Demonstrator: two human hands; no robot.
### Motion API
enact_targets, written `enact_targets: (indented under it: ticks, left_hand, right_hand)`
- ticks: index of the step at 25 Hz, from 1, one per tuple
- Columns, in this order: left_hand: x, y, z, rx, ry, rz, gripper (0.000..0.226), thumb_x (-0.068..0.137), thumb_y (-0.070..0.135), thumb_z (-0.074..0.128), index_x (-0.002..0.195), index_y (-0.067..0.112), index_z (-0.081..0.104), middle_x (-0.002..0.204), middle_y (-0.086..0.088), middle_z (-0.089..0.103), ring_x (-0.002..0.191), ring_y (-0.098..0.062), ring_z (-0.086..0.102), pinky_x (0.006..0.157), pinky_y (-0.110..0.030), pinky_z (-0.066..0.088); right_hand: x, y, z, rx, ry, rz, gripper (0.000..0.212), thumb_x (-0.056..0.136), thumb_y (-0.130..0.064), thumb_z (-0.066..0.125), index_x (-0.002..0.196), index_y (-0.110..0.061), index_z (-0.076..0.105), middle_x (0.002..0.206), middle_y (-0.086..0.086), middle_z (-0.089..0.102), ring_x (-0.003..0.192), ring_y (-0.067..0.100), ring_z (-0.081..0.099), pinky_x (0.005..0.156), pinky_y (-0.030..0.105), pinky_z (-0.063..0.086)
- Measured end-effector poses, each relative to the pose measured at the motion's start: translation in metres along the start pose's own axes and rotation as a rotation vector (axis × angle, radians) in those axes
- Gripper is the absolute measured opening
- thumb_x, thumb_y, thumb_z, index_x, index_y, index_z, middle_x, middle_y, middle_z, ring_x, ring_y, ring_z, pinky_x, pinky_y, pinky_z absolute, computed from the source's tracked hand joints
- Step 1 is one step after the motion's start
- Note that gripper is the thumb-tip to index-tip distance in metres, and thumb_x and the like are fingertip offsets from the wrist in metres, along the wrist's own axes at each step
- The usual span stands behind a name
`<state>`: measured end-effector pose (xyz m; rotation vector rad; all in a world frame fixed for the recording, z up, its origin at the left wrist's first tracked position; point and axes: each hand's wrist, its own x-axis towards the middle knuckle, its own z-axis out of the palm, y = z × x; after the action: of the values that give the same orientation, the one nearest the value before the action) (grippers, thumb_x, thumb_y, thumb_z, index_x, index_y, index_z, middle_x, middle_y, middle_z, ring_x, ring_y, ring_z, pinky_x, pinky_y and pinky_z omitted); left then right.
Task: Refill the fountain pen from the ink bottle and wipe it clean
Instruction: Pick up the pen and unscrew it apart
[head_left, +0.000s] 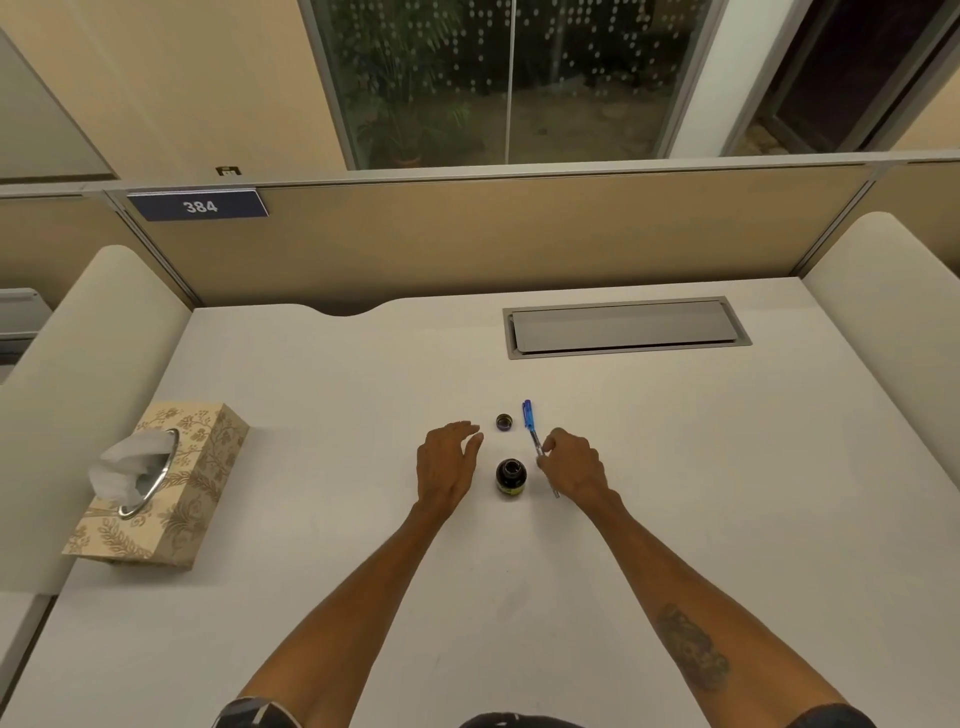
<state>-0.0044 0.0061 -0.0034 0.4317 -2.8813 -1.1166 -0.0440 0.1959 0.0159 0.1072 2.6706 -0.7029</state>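
Observation:
A small dark ink bottle (511, 477) stands open on the white desk (322, 519) between my hands. Its cap (503, 421) lies just behind it. A blue fountain pen (531, 423) lies on the desk to the right of the cap, pointing away from me. My right hand (574, 462) has its fingers curled round the pen's near part, right of the bottle. My left hand (449, 462) hovers flat with straight fingers to the left of the bottle, holding nothing.
A patterned tissue box (171, 483) with a white tissue sticking out sits at the desk's left edge. A grey cable hatch (623, 327) is set into the desk at the back right. Padded side panels and a rear partition enclose the desk.

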Motion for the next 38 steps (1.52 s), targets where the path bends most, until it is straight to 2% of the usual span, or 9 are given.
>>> enact_targets:
  ticks: [5, 10, 12, 16, 19, 24, 32, 35, 38]
  left_hand:
    - [0.023, 0.023, -0.012, -0.256, -0.03, -0.089, 0.025, 0.093, 0.038, 0.062, 0.105, 0.021, 0.077, 0.111, 0.003, 0.075, 0.105, -0.015, 0.068, 0.097, -0.037, 0.05]
    - [0.032, 0.05, -0.028, -0.595, -0.143, -0.13, 0.021, 0.091, 0.03, 0.067, 0.103, 0.018, 0.078, 0.103, 0.004, 0.077, 0.098, -0.012, 0.07, 0.083, -0.019, 0.049]
    - [0.033, 0.057, -0.029, -0.672, -0.216, -0.1, 0.023, 0.094, 0.03, 0.064, 0.106, 0.015, 0.078, 0.104, 0.001, 0.077, 0.099, -0.015, 0.071, 0.087, -0.021, 0.05]
    - [0.031, 0.063, -0.03, -0.81, -0.3, -0.077, 0.028, 0.098, 0.025, 0.059, 0.112, 0.007, 0.074, 0.107, -0.007, 0.076, 0.102, -0.015, 0.071, 0.081, -0.011, 0.052]
    - [0.031, 0.061, -0.03, -0.896, -0.329, -0.085, 0.029, 0.099, 0.02, 0.058, 0.119, 0.003, 0.07, 0.115, -0.012, 0.073, 0.109, -0.023, 0.069, 0.085, -0.019, 0.055]
    - [0.028, 0.059, -0.028, -0.958, -0.376, -0.109, 0.032, 0.101, 0.019, 0.053, 0.124, 0.002, 0.066, 0.12, -0.015, 0.071, 0.104, -0.024, 0.067, 0.092, -0.028, 0.055]
    - [0.025, 0.062, -0.03, -0.992, -0.4, -0.119, 0.03, 0.102, 0.022, 0.05, 0.121, 0.005, 0.067, 0.121, -0.012, 0.07, 0.105, -0.021, 0.068, 0.093, -0.027, 0.054]
    - [0.027, 0.06, -0.028, -1.024, -0.399, -0.119, 0.029, 0.103, 0.023, 0.049, 0.114, 0.005, 0.07, 0.12, -0.012, 0.071, 0.109, -0.024, 0.066, 0.102, -0.034, 0.05]
    - [0.028, 0.059, -0.026, -1.056, -0.409, -0.122, 0.033, 0.104, 0.022, 0.046, 0.118, 0.0, 0.067, 0.125, -0.013, 0.069, 0.115, -0.032, 0.065, 0.104, -0.038, 0.05]
  right_hand:
    - [0.005, -0.019, -0.019, 0.238, 0.087, -0.018, 0.02, 0.086, -0.023, 0.067, 0.104, -0.014, 0.067, 0.101, 0.008, 0.071, 0.09, 0.028, 0.067, 0.082, 0.039, 0.055]
    - [-0.004, -0.031, -0.027, 0.459, 0.082, -0.157, 0.009, 0.085, -0.017, 0.067, 0.083, -0.01, 0.072, 0.08, 0.005, 0.074, 0.077, 0.026, 0.072, 0.082, 0.046, 0.057]
    - [-0.009, -0.037, -0.03, 0.552, 0.056, -0.181, 0.004, 0.085, -0.018, 0.069, 0.084, -0.015, 0.072, 0.079, -0.001, 0.073, 0.078, 0.022, 0.072, 0.082, 0.041, 0.058]
    - [-0.013, -0.046, -0.04, 0.674, -0.031, -0.173, 0.011, 0.088, -0.018, 0.068, 0.094, -0.012, 0.074, 0.078, -0.003, 0.075, 0.075, 0.012, 0.072, 0.077, 0.03, 0.057]
    - [-0.013, -0.047, -0.044, 0.727, -0.099, -0.172, 0.014, 0.089, -0.02, 0.068, 0.097, -0.009, 0.073, 0.089, 0.007, 0.078, 0.084, 0.02, 0.074, 0.074, 0.027, 0.055]
    - [-0.015, -0.046, -0.046, 0.786, -0.184, -0.202, 0.017, 0.091, -0.02, 0.068, 0.1, -0.007, 0.072, 0.094, 0.013, 0.077, 0.09, 0.027, 0.074, 0.077, 0.031, 0.058]
    - [-0.018, -0.043, -0.047, 0.803, -0.248, -0.204, 0.02, 0.091, -0.021, 0.067, 0.103, -0.006, 0.071, 0.099, 0.014, 0.076, 0.092, 0.028, 0.073, 0.085, 0.037, 0.058]
    - [-0.02, -0.044, -0.047, 0.803, -0.272, -0.193, 0.028, 0.099, -0.03, 0.056, 0.107, -0.007, 0.07, 0.101, 0.009, 0.075, 0.092, 0.024, 0.072, 0.082, 0.032, 0.057]
    - [-0.021, -0.049, -0.044, 0.863, -0.319, -0.12, 0.032, 0.104, -0.031, 0.042, 0.108, -0.01, 0.067, 0.098, 0.008, 0.072, 0.087, 0.021, 0.07, 0.078, 0.03, 0.056]
